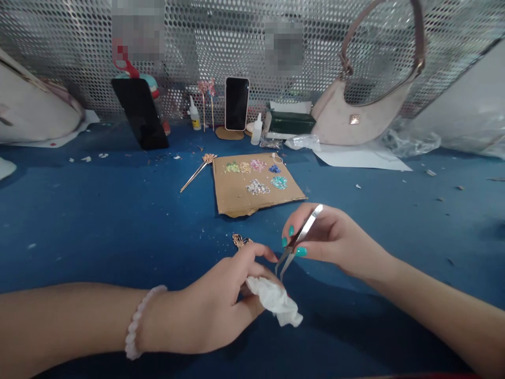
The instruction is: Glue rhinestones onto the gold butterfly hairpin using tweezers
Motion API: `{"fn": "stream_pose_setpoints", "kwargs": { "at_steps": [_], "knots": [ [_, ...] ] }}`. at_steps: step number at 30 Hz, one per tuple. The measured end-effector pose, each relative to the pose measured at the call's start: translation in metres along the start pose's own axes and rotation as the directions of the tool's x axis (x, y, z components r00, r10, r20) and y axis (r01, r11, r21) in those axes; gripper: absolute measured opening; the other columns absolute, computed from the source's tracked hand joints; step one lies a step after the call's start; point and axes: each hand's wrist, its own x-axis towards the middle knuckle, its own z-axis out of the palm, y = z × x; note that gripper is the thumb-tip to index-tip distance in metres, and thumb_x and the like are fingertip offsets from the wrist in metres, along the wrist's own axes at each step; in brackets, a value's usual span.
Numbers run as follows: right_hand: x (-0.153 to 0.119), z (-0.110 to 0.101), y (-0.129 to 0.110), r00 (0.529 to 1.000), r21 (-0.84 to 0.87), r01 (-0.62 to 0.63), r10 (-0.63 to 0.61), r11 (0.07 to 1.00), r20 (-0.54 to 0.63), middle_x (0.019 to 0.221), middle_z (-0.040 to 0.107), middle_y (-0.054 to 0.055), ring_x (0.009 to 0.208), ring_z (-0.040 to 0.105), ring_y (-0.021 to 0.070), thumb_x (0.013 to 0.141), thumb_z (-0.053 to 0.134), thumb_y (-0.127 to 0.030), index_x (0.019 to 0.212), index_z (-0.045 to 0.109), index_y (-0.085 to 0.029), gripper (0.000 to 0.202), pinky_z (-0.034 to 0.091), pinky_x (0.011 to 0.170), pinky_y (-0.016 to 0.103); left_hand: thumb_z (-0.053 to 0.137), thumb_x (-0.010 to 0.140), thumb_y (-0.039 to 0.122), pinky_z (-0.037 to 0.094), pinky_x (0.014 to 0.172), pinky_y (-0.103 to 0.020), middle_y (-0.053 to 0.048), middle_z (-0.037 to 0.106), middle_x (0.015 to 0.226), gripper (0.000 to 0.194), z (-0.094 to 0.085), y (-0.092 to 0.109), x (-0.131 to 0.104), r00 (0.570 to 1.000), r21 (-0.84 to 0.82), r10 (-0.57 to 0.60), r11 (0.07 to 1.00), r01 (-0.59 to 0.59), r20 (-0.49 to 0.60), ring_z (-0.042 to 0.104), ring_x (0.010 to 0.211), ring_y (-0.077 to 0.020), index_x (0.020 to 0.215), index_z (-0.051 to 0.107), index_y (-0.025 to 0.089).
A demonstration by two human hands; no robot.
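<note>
I see the right hand (335, 239) pinching tweezers (298, 241), tips down. Just below them, the left hand (221, 308) grips a white tissue (278, 302).

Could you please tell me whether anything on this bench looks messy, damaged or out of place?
Small pale scraps litter the blue table, mostly at left and right. The cardboard has a ragged front edge. The glitter piles sit tidy and apart. The right hand holds tweezers over the left hand's tissue.
</note>
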Motion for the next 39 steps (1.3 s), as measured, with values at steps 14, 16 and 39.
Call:
{"fn": "stream_pose_setpoints", "kwargs": {
  "at_steps": [14, 16, 39],
  "knots": [
    [-0.005, 0.003, -0.006, 0.971, -0.222, 0.187, -0.146, 0.957, 0.189, 0.079, 0.062, 0.001, 0.075, 0.059, 0.0108, 0.071, 0.073, -0.01, 0.079, 0.066, -0.019, 0.014, 0.048, 0.067, 0.024, 0.05, 0.076, 0.008, 0.049, 0.064, -0.025, -0.006, 0.069, 0.089, 0.035, 0.004, 0.006, -0.003, 0.999, 0.067, -0.007, 0.998, 0.005, 0.038, 0.065, 0.079, -0.0193, 0.108, 0.043, 0.017],
    [-0.006, 0.003, -0.009, 0.956, -0.284, 0.24, -0.175, 0.928, 0.236, 0.076, 0.059, 0.001, 0.073, 0.056, 0.0099, 0.068, 0.075, -0.01, 0.075, 0.067, -0.018, 0.013, 0.046, 0.063, 0.021, 0.05, 0.073, 0.007, 0.049, 0.063, -0.023, -0.005, 0.069, 0.088, 0.036, 0.005, 0.006, -0.005, 0.999, 0.097, 0.003, 0.995, -0.008, 0.05, 0.065, 0.078, -0.0183, 0.108, 0.045, 0.017],
    [0.023, -0.049, 0.018, 0.983, -0.081, 0.016, -0.031, 0.997, -0.18, 0.065, 0.065, -0.001, 0.046, 0.048, 0.0086, 0.076, 0.069, -0.044, 0.072, 0.053, -0.022, 0.027, 0.036, 0.043, 0.023, 0.051, 0.09, 0.027, 0.05, 0.075, -0.02, -0.001, 0.065, 0.092, 0.011, 0.005, -0.056, -0.033, 0.845, 0.398, 0.3, 0.779, -0.485, 0.441, 0.06, 0.078, -0.0116, 0.094, 0.061, 0.023]
  ]
}}
